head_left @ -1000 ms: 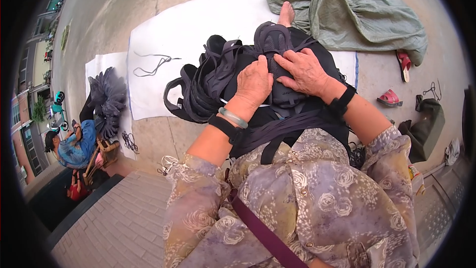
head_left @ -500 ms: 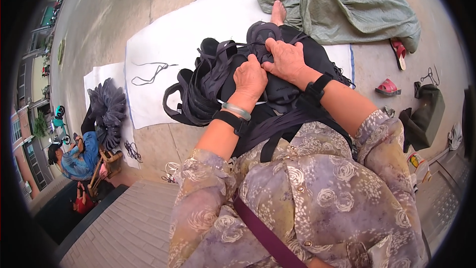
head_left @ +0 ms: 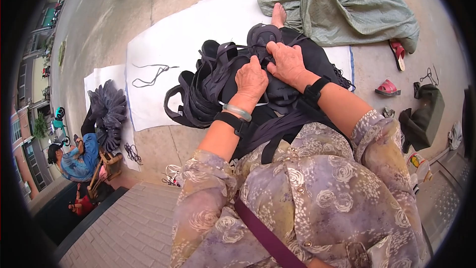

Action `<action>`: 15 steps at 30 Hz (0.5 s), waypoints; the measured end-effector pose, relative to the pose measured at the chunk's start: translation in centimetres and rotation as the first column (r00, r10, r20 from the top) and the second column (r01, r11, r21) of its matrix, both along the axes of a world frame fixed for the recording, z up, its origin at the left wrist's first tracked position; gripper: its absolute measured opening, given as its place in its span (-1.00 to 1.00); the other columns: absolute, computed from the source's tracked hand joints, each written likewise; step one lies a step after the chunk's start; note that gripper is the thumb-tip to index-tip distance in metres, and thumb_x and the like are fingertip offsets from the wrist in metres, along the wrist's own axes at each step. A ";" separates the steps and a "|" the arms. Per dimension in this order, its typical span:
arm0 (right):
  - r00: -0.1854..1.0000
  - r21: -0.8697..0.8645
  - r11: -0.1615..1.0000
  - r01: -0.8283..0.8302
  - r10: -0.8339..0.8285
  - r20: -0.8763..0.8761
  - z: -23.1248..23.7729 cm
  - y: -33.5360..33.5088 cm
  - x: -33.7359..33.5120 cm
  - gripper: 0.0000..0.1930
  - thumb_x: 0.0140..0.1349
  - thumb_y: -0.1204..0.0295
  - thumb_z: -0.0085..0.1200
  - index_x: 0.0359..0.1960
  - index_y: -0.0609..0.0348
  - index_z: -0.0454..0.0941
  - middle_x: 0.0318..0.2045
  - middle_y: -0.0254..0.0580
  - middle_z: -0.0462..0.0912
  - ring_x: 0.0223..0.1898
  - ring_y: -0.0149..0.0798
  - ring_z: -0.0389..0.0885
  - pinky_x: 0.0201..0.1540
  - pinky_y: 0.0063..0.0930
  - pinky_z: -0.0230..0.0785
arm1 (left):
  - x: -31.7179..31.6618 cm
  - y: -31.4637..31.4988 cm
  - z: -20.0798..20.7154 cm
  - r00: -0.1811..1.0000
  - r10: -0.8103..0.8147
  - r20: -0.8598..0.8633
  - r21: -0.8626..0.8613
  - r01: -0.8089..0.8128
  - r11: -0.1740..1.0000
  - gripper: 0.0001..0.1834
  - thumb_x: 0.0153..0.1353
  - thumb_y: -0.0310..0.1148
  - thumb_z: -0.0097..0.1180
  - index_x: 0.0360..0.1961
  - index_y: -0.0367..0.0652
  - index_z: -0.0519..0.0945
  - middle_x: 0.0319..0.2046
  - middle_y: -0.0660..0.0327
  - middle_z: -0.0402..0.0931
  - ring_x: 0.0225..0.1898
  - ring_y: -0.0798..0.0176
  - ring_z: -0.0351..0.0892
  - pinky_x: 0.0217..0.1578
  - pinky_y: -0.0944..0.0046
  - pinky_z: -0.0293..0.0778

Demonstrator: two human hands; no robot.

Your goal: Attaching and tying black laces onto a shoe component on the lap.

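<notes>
1. A white sheet [head_left: 163,44] lies on the pale ground [head_left: 119,20]; its blue right edge runs past the dark-covered lap [head_left: 313,52], and its near left corner ends short of the left forearm.
2. To the left of the lap, white sheet surface runs to the far rim, with one loose grey cord [head_left: 151,75] on it; on the right, ground lies between the sheet's edge and a red sandal [head_left: 387,88].
3. The dark fabric piece [head_left: 264,35] rests on the lap, between and just beyond the hands, its rounded end pointing away from the body.
4. The left hand [head_left: 251,80] comes in from the lower left, knuckles up, fingers curled and pinching the near left side of the piece.
5. The right hand [head_left: 288,64] slants in from the right, fingers bent and closed on the piece's right side; exactly which part they pinch is hidden.
6. A green woven sack [head_left: 354,12] lies slack beyond the sheet's right end; its contents cannot be told.
7. A pile of dark looped straps [head_left: 196,101] lies beside the left hand.
</notes>
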State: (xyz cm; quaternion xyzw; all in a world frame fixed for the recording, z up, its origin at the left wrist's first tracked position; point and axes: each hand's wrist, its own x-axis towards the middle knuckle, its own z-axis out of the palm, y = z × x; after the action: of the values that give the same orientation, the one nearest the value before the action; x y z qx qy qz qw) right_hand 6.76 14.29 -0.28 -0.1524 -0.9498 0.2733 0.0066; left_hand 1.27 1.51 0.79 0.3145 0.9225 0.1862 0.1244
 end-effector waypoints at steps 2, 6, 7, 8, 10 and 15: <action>1.000 0.003 1.000 -0.011 0.011 -0.025 0.0 0.0 0.1 -0.70 -0.02 0.39 0.08 -0.20 -0.04 0.37 -0.31 -0.23 0.53 -0.21 -0.11 0.54 -0.13 -0.17 0.14 | -0.2 0.0 0.0 1.000 -0.029 0.006 0.009 0.028 1.000 -0.74 -0.04 -0.45 -0.04 -0.29 -0.36 0.44 -0.53 -0.17 0.51 -0.41 -0.24 0.52 -0.30 -0.13 0.43; 0.997 -0.020 0.998 -0.061 0.060 -0.047 -0.4 0.5 0.5 -0.70 -0.02 0.39 0.09 -0.21 -0.03 0.36 -0.33 -0.22 0.52 -0.22 -0.11 0.53 -0.14 -0.20 0.15 | -0.4 0.0 0.3 0.998 -0.064 0.027 -0.039 0.065 0.997 -0.71 -0.05 -0.47 -0.05 -0.25 -0.37 0.46 -0.50 -0.17 0.52 -0.38 -0.23 0.53 -0.27 -0.11 0.44; 0.995 -0.023 0.997 -0.080 0.079 -0.063 -0.5 0.8 0.5 -0.70 -0.02 0.39 0.09 -0.21 -0.03 0.36 -0.33 -0.22 0.52 -0.22 -0.11 0.53 -0.14 -0.22 0.15 | -0.4 0.0 0.5 0.997 -0.063 0.037 -0.032 0.064 0.997 -0.69 -0.05 -0.47 -0.05 -0.24 -0.37 0.47 -0.49 -0.17 0.53 -0.37 -0.23 0.53 -0.26 -0.10 0.44; 0.986 0.016 0.995 -0.094 0.095 -0.139 -0.7 0.9 0.6 -0.70 -0.03 0.41 0.09 -0.22 -0.01 0.36 -0.36 -0.21 0.51 -0.25 -0.10 0.53 -0.20 -0.24 0.23 | -0.4 0.0 0.6 0.997 -0.062 0.045 -0.024 0.063 0.998 -0.68 -0.05 -0.47 -0.05 -0.22 -0.38 0.48 -0.48 -0.17 0.53 -0.36 -0.23 0.54 -0.26 -0.09 0.45; 0.977 0.017 0.992 -0.124 0.125 -0.172 -1.1 1.3 0.6 -0.69 -0.04 0.42 0.09 -0.21 0.01 0.35 -0.37 -0.20 0.49 -0.28 -0.10 0.53 -0.25 -0.24 0.30 | -0.5 0.0 0.8 0.995 -0.078 0.054 -0.011 0.079 0.997 -0.63 -0.05 -0.47 -0.05 -0.17 -0.35 0.52 -0.45 -0.20 0.54 -0.33 -0.23 0.54 -0.24 -0.07 0.46; 0.959 0.084 0.986 -0.144 0.160 -0.232 -1.6 1.8 0.9 -0.64 -0.05 0.42 0.13 -0.18 0.02 0.33 -0.37 -0.18 0.45 -0.31 -0.10 0.54 -0.29 -0.27 0.40 | -2.0 0.0 0.5 0.978 -0.191 0.090 0.084 0.183 0.979 -0.77 -0.09 -0.47 -0.07 -0.36 -0.30 0.49 -0.46 -0.16 0.53 -0.33 -0.24 0.52 -0.25 -0.10 0.43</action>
State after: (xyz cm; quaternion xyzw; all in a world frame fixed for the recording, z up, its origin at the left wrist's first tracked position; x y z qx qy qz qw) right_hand 7.62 16.09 -1.84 -0.0448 -0.9596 0.2575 0.1044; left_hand -0.74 1.54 1.33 0.3949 0.8740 0.2233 0.1743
